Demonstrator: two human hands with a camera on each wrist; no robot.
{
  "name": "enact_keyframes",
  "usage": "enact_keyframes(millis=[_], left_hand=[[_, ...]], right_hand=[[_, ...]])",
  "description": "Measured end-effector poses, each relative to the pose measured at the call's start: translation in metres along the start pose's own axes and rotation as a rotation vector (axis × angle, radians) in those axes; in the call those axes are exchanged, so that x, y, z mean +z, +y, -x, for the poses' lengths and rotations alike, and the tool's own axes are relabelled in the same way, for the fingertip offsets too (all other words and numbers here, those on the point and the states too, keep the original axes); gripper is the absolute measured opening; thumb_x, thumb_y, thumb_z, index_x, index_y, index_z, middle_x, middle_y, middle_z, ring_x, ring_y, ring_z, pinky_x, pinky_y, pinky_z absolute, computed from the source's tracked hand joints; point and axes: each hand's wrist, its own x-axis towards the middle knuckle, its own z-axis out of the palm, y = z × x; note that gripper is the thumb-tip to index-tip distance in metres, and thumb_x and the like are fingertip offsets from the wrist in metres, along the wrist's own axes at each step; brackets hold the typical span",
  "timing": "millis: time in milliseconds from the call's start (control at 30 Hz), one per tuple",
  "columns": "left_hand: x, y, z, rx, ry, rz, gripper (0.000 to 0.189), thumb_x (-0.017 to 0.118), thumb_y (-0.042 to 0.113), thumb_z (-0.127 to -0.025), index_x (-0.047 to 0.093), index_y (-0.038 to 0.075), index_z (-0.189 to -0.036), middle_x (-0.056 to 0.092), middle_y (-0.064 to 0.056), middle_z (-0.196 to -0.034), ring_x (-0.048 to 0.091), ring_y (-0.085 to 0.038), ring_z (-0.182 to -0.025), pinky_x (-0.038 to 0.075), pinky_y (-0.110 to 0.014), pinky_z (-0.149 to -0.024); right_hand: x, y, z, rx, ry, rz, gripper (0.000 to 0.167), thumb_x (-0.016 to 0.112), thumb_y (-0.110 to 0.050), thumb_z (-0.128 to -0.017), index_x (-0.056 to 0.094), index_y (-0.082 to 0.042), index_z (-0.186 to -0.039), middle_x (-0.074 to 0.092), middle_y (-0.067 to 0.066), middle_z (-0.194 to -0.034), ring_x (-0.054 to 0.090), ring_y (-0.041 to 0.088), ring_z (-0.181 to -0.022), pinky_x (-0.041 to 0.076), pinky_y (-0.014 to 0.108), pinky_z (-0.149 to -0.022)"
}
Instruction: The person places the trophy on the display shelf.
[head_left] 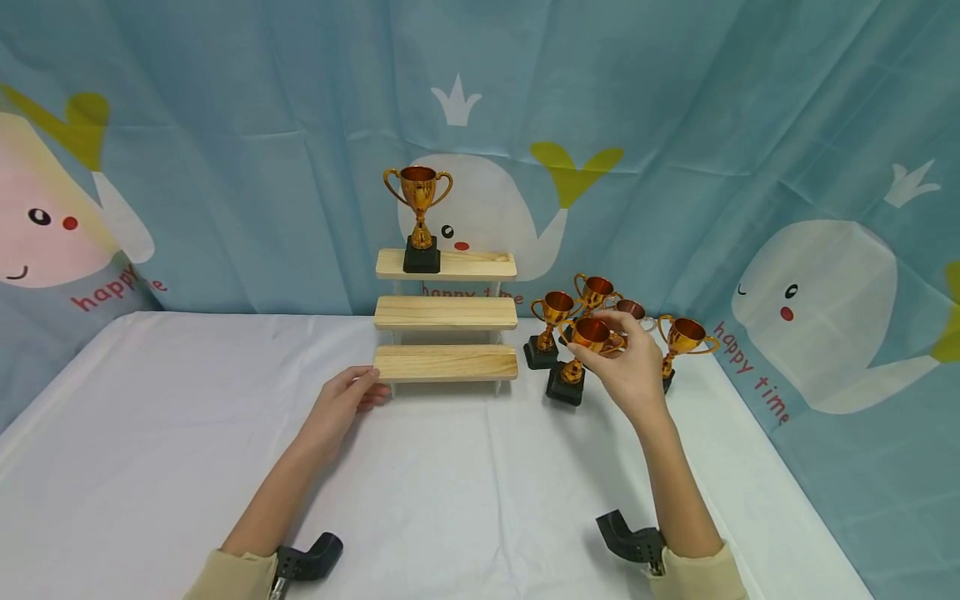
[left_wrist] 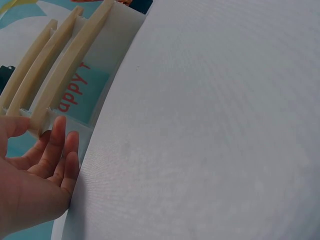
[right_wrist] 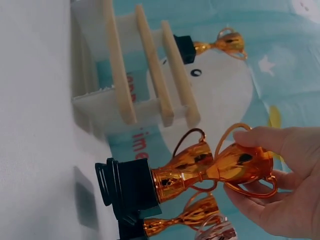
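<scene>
A three-tier wooden display stand (head_left: 446,313) stands at the back of the table. My left hand (head_left: 341,402) pinches the left end of its lowest board (left_wrist: 62,82), thumb above and a finger beneath. With my right hand (head_left: 628,363) I hold a gold trophy cup (right_wrist: 240,162) by its bowl, thumb and fingers near the handles. That trophy's black base (head_left: 566,384) tilts a little and hangs just off the cloth, apart from its shadow. Another gold trophy (head_left: 419,190) stands upright on the left part of the top board.
Several more trophies, one a gold cup (head_left: 684,337) at the right, are grouped around my right hand, partly hidden by it. A white cloth (head_left: 442,483) covers the table. Behind hangs a blue curtain (head_left: 300,200) with whale prints.
</scene>
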Motion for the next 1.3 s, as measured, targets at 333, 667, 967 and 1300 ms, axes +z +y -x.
enact_keyframes(millis=[333, 667, 967, 1300], left_hand=[[0.000, 0.000, 0.001, -0.004, 0.003, 0.009, 0.046, 0.049, 0.027, -0.114, 0.050, -0.007, -0.145, 0.073, -0.002, -0.107, 0.063, -0.003, -0.094, 0.051, -0.017, -0.085], [0.002, 0.003, 0.002, -0.013, 0.009, 0.011, 0.045, 0.050, 0.025, -0.113, 0.050, -0.007, -0.145, 0.073, -0.002, -0.104, 0.064, -0.004, -0.093, 0.051, -0.017, -0.086], [0.000, 0.004, 0.003, -0.004, 0.013, 0.018, 0.046, 0.049, 0.025, -0.114, 0.050, -0.009, -0.145, 0.073, -0.003, -0.105, 0.064, -0.002, -0.092, 0.051, -0.017, -0.085], [0.001, 0.002, 0.002, -0.005, 0.008, 0.022, 0.045, 0.049, 0.025, -0.114, 0.050, -0.008, -0.144, 0.073, -0.002, -0.105, 0.064, -0.003, -0.093, 0.050, -0.017, -0.086]], right_hand=[[-0.001, -0.009, 0.004, -0.011, -0.046, -0.055, 0.055, 0.084, -0.013, -0.092, 0.060, -0.005, -0.141, 0.061, 0.019, -0.139, 0.059, 0.033, -0.123, 0.054, 0.040, -0.092], [-0.005, -0.018, 0.009, -0.025, -0.060, -0.084, 0.054, 0.084, -0.011, -0.092, 0.060, -0.005, -0.141, 0.063, 0.019, -0.135, 0.065, 0.036, -0.112, 0.051, 0.016, -0.079], [0.000, -0.025, 0.010, -0.073, -0.067, -0.128, 0.053, 0.085, -0.008, -0.091, 0.062, -0.003, -0.138, 0.063, 0.018, -0.134, 0.066, 0.035, -0.107, 0.051, 0.013, -0.078], [0.001, -0.033, 0.007, -0.090, -0.082, -0.117, 0.054, 0.085, -0.009, -0.090, 0.063, -0.004, -0.139, 0.063, 0.016, -0.134, 0.065, 0.033, -0.105, 0.051, 0.017, -0.079]])
